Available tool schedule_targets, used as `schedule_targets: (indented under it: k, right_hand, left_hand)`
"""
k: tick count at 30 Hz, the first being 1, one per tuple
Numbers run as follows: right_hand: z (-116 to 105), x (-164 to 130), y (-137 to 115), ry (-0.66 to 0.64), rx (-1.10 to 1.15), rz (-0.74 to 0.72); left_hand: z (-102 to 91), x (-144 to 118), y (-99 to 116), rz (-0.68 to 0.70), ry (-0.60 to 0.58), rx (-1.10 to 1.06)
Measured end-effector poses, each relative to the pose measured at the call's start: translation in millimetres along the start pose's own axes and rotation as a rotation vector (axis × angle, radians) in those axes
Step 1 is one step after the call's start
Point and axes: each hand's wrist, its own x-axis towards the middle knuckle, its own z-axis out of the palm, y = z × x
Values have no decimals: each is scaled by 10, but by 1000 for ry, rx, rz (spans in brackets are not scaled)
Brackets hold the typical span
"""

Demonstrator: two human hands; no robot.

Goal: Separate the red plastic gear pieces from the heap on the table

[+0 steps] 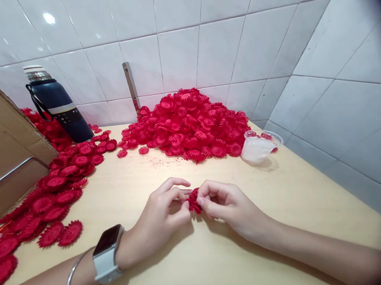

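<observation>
Between my two hands, just above the table near its middle, is a small red fringed flower piece (194, 201). My left hand (165, 208) pinches its left side between thumb and fingers, with the index finger stretched out above. My right hand (225, 205) closes on the right side, thumb and index finger together at the petals. The fingers cover part of the flower. A watch with a pale band (107, 253) and a metal bangle (71, 276) are on my left wrist. Behind the hands rises a big heap of red fringed flower pieces (189, 127).
More red flower discs (56, 198) spread along the left side by a cardboard box (13, 149). A dark blue bottle (59, 107) leans at the back left. A metal strip (131, 88) rests against the tiled wall (178, 53). Right of the heap stands a clear plastic cup (257, 149).
</observation>
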Motion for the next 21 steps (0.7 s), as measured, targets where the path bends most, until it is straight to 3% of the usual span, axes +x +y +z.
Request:
schedule_targets:
  k: [4,8,13,21]
  right_hand:
    - [-11,11,-10,35,26,20]
    - [-28,40,-17,113,34,41]
    - [-20,23,-26,157,32,49]
    - [-11,-47,-26,102,14,-18]
  left_hand:
    - [13,8,-31,64,32,109]
    - [2,46,-92,12,49,147]
    - [-8,60,-75,-25,163,184]
    - [36,43,-45,-42,191,184]
